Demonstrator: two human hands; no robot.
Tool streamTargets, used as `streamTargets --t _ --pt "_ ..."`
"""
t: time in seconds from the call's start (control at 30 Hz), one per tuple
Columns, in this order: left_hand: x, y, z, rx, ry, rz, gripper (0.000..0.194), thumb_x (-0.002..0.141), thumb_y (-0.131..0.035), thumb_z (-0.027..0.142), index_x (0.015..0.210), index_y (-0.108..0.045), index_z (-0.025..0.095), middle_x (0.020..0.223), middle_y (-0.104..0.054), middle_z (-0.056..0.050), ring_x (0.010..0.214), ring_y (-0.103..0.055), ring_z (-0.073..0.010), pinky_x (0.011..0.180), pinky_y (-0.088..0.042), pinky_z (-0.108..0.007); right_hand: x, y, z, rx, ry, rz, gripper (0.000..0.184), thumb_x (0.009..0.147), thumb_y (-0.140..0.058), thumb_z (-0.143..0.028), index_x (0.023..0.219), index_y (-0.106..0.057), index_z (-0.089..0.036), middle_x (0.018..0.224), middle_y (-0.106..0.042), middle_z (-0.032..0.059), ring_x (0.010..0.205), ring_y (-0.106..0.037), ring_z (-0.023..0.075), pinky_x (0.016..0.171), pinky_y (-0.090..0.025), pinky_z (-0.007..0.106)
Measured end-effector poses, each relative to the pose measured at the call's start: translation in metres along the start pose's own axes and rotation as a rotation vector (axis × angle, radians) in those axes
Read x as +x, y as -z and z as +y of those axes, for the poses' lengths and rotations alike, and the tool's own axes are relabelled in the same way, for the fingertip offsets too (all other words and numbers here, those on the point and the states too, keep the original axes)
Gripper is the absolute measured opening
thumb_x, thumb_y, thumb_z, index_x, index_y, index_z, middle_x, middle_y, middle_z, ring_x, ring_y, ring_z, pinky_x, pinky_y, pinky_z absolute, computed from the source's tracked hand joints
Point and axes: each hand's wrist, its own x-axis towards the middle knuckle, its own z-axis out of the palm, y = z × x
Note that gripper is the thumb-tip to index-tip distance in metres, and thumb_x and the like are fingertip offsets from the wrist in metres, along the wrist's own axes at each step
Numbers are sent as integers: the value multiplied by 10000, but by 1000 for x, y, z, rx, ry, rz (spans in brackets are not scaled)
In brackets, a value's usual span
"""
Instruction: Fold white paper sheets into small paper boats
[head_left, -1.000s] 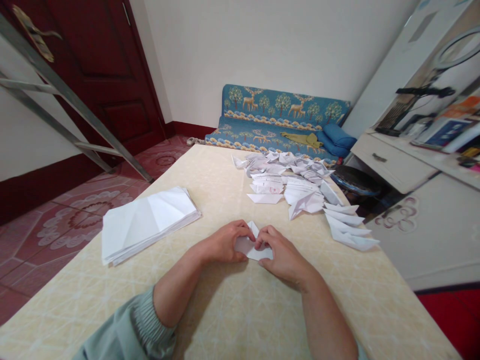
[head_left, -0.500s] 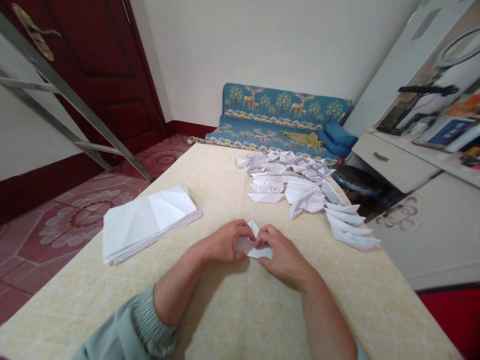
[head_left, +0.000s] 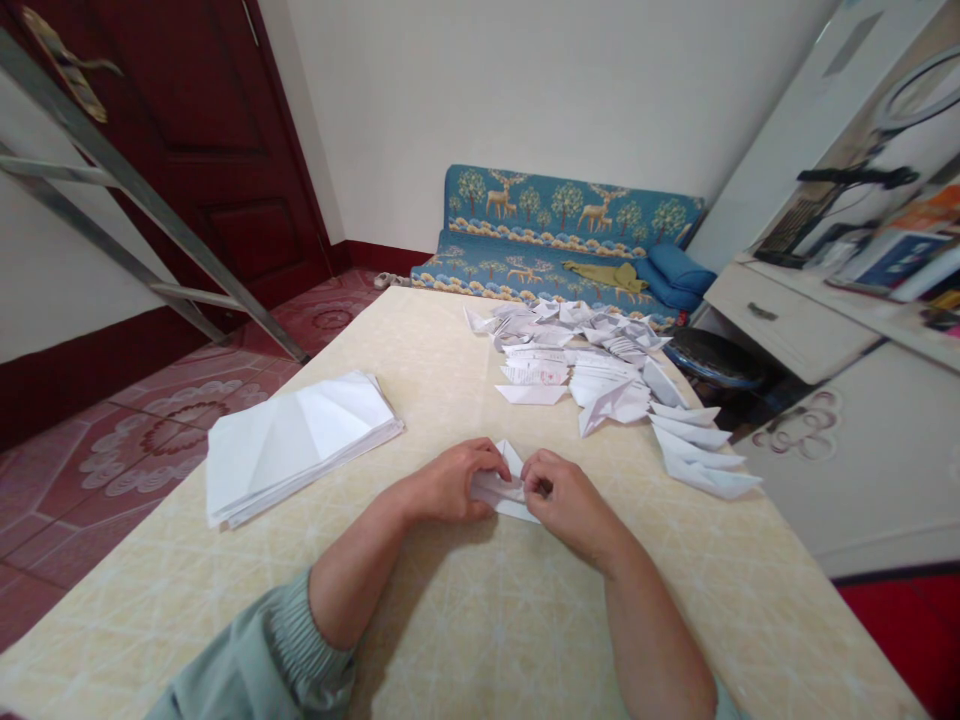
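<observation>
My left hand (head_left: 450, 485) and my right hand (head_left: 566, 505) both pinch a small folded white paper (head_left: 501, 492) near the middle of the cream table (head_left: 465, 610). The fingers hide much of the paper, and its pointed tip sticks up between my hands. To the left lies a thick stack of creased white sheets (head_left: 296, 447). Farther ahead is a heap of folded paper pieces (head_left: 577, 365), some printed, with pointed folded shapes (head_left: 694, 450) along its right side. None of these touch my hands.
An aluminium ladder (head_left: 127, 190) leans at the left in front of a dark red door (head_left: 195, 150). Beyond the table is a blue deer-patterned floor sofa (head_left: 555, 210). A dark round stool (head_left: 712, 358) and a white drawer unit (head_left: 787, 310) stand at the right.
My right hand has shifted slightly right and its fingers have drawn together on the paper's right side. The paper now looks more tightly folded. The left hand stays nearly still.
</observation>
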Motion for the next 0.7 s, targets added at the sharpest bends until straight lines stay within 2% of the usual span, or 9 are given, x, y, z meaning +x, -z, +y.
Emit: streamTargets --t 0.23,0.43,0.57,0.7 --pt "-1 1 -9 38 47 14 347 609 -562 49 901 -686 189 902 -619 -43 832 -571 -169 773 -434 -258 0 0 2 -32 -36 9 175 635 -485 -25 624 -555 -184 710 -554 -7 655 -512 122 617 -383 222" --pt "-2 4 -14 70 123 6 210 683 -584 124 817 -718 216 825 -638 -20 723 -577 -137 660 -411 -215 -3 2 6 18 -15 -89 188 595 -603 -57 720 -598 -197 842 -549 -11 748 -531 132 663 -392 227" --pt "-2 6 -14 152 170 12 155 698 -602 194 797 -714 234 806 -657 -8 713 -580 -142 629 -390 -212 -1 4 14 -9 -73 -44 106 626 -603 -82 637 -573 -182 771 -548 -14 682 -520 123 619 -373 222" --pt "-1 6 -15 244 223 35 140 725 -597 284 808 -701 240 812 -673 -10 730 -590 -158 623 -372 -225 1 6 19 -66 -85 5 74 666 -598 -120 646 -579 -188 705 -557 -14 662 -512 131 598 -352 227"
